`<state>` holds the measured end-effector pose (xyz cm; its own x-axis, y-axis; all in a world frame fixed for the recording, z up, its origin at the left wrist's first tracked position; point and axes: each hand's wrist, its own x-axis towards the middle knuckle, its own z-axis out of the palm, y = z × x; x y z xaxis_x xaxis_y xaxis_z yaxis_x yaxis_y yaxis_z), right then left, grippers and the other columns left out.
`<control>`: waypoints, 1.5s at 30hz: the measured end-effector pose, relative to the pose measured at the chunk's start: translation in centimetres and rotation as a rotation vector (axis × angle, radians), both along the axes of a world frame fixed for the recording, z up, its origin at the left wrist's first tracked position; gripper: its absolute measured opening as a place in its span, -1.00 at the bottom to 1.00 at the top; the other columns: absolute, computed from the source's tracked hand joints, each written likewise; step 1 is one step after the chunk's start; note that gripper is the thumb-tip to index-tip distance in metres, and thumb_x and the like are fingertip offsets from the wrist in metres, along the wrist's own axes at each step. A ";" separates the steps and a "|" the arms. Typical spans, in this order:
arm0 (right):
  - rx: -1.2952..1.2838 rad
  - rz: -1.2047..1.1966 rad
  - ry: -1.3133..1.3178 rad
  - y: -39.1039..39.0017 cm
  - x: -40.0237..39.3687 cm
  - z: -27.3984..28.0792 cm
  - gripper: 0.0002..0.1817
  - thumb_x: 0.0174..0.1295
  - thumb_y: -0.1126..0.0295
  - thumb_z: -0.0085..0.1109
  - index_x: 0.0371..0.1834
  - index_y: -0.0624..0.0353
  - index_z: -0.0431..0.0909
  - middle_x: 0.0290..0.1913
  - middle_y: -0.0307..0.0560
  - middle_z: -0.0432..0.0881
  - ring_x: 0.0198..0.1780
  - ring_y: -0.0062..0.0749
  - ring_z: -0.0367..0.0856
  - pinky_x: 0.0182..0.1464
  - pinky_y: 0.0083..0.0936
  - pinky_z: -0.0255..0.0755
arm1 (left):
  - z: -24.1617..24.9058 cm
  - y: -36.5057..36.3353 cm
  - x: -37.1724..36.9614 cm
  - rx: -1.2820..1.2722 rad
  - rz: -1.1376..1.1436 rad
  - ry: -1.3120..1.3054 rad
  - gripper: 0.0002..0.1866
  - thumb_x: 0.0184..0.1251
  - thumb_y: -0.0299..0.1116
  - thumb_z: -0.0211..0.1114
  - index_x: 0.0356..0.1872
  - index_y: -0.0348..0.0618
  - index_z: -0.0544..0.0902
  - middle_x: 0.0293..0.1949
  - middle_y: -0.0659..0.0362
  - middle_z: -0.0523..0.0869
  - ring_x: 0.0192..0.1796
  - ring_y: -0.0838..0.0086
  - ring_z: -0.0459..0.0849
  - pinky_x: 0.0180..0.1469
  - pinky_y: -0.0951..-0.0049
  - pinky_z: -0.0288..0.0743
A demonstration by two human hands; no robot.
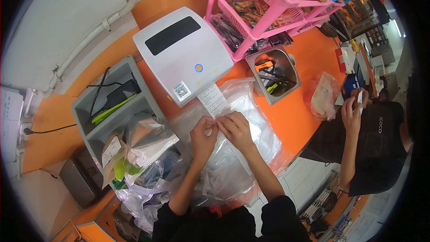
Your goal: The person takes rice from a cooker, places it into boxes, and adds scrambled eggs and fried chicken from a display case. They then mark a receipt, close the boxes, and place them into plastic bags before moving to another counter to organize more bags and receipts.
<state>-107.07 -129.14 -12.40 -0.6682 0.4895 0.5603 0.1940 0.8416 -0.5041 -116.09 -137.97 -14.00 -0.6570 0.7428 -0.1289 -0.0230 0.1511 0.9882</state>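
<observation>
My left hand (204,140) and my right hand (236,131) meet at the fingertips, both closed in a pinch. They are right at the lower end of a printed receipt (212,100) that sticks out of a white receipt printer (181,54). What lies between the fingertips is too small to make out; it could be the paper's corner or thin film. Beneath both hands and forearms spreads a pile of clear plastic bags (264,136).
A grey divided bin (83,107) with packages and cables stands left. Behind are a pink tiered basket (233,0) and a metal container (276,96) with cutters. A bagged item (323,96) lies on the orange counter (286,116). A co-worker in black (376,148) stands right.
</observation>
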 end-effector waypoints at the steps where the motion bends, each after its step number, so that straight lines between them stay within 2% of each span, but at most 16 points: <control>1: -0.006 -0.004 -0.008 0.0 0.1 -0.1 -0.78 -0.19 0.58 0.34 -0.41 0.23 0.57 -0.44 -0.14 0.52 -0.43 -0.30 0.50 -0.41 -0.45 0.38 | 0.1 0.0 0.0 -0.008 0.001 -0.004 -0.91 0.11 -0.58 0.25 -0.37 -0.30 0.52 -0.42 0.12 0.66 -0.32 0.49 0.66 -0.24 0.55 0.49; 18: -0.040 -0.007 -0.029 -0.1 0.0 -0.2 -0.80 -0.14 0.57 0.31 -0.39 0.23 0.55 -0.42 -0.12 0.52 -0.40 -0.25 0.51 -0.38 -0.41 0.40 | 0.3 0.1 0.1 0.022 0.009 -0.020 -0.90 0.12 -0.57 0.25 -0.36 -0.28 0.51 -0.45 0.14 0.64 -0.37 0.52 0.62 -0.27 0.56 0.46; 21: -0.047 -0.061 0.010 -0.3 0.0 -0.2 -0.79 -0.15 0.60 0.31 -0.40 0.24 0.54 -0.42 -0.11 0.52 -0.41 -0.25 0.51 -0.40 -0.42 0.40 | 1.1 0.2 0.1 -0.015 0.017 -0.083 -0.89 0.12 -0.57 0.24 -0.33 -0.26 0.51 -0.48 0.16 0.62 -0.39 0.53 0.60 -0.30 0.55 0.45; 24: -0.153 -0.134 0.075 -0.3 -0.1 -0.1 -0.79 -0.15 0.62 0.31 -0.39 0.24 0.54 -0.41 -0.10 0.51 -0.42 -0.25 0.53 -0.41 -0.44 0.41 | 0.5 0.2 0.1 -0.044 -0.005 -0.053 -0.85 0.11 -0.61 0.23 -0.29 -0.26 0.49 -0.45 0.24 0.58 -0.40 0.64 0.56 -0.31 0.64 0.45; 27: -0.220 -0.189 0.076 -0.3 0.0 0.5 -0.79 -0.15 0.63 0.31 -0.39 0.24 0.54 -0.41 -0.09 0.51 -0.41 -0.25 0.54 -0.40 -0.45 0.42 | 0.6 0.1 0.0 -0.084 -0.025 0.002 -0.84 0.11 -0.60 0.24 -0.27 -0.25 0.49 -0.45 0.24 0.57 -0.40 0.63 0.56 -0.33 0.64 0.45; 30: -0.179 -0.117 0.048 -0.2 0.2 0.3 -0.78 -0.15 0.63 0.31 -0.38 0.23 0.54 -0.41 -0.08 0.52 -0.40 -0.25 0.55 -0.40 -0.45 0.43 | 0.3 0.1 0.0 -0.047 -0.024 0.005 -0.84 0.12 -0.59 0.24 -0.26 -0.25 0.50 -0.42 0.22 0.59 -0.39 0.62 0.57 -0.34 0.63 0.45; 33: -0.181 -0.090 0.042 -0.6 0.1 0.1 -0.78 -0.15 0.63 0.31 -0.38 0.23 0.54 -0.42 -0.07 0.52 -0.40 -0.24 0.54 -0.40 -0.44 0.43 | 0.8 0.2 0.0 -0.042 -0.001 -0.038 -0.85 0.12 -0.58 0.25 -0.28 -0.26 0.50 -0.42 0.21 0.60 -0.37 0.61 0.59 -0.32 0.64 0.45; 36: -0.180 -0.100 0.070 -0.5 0.1 1.1 -0.80 -0.12 0.64 0.28 -0.39 0.25 0.52 -0.43 -0.09 0.51 -0.41 -0.31 0.55 -0.39 -0.48 0.42 | 2.2 0.8 0.0 -0.036 0.117 0.001 -0.87 0.13 -0.58 0.25 -0.31 -0.24 0.50 -0.42 0.22 0.60 -0.37 0.58 0.60 -0.30 0.65 0.45; 39: -0.365 -0.256 0.148 -0.1 1.0 2.3 -0.84 -0.07 0.66 0.22 -0.40 0.26 0.50 -0.43 -0.10 0.51 -0.40 -0.40 0.54 -0.36 -0.53 0.40 | 0.8 1.2 -0.1 0.141 0.254 -0.196 -0.90 0.12 -0.58 0.26 -0.36 -0.25 0.51 -0.42 0.15 0.61 -0.33 0.47 0.63 -0.30 0.53 0.51; 42: -1.021 -0.421 0.677 0.0 1.4 3.1 -0.87 -0.05 0.69 0.17 -0.46 0.27 0.47 -0.41 -0.14 0.50 -0.38 -0.46 0.52 -0.25 -0.54 0.42 | -0.6 1.0 -0.5 0.144 0.245 -0.019 -0.93 0.15 -0.61 0.23 -0.42 -0.27 0.51 -0.37 0.16 0.58 -0.28 0.48 0.61 -0.29 0.53 0.52; 45: -0.773 -0.452 0.858 -0.6 0.5 5.4 -0.85 -0.08 0.68 0.18 -0.42 0.26 0.48 -0.40 -0.05 0.54 -0.35 -0.35 0.56 -0.28 -0.55 0.43 | 0.6 0.5 -0.1 0.152 0.244 0.001 -0.96 0.22 -0.55 0.19 -0.39 -0.30 0.54 -0.35 0.18 0.54 -0.27 0.51 0.59 -0.29 0.55 0.51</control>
<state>-106.55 -129.77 -6.96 0.0866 0.9771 0.1945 -0.2482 0.2103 -0.9456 -116.23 -137.43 -13.38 -0.8188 0.5734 -0.0269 -0.0391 -0.0089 0.9992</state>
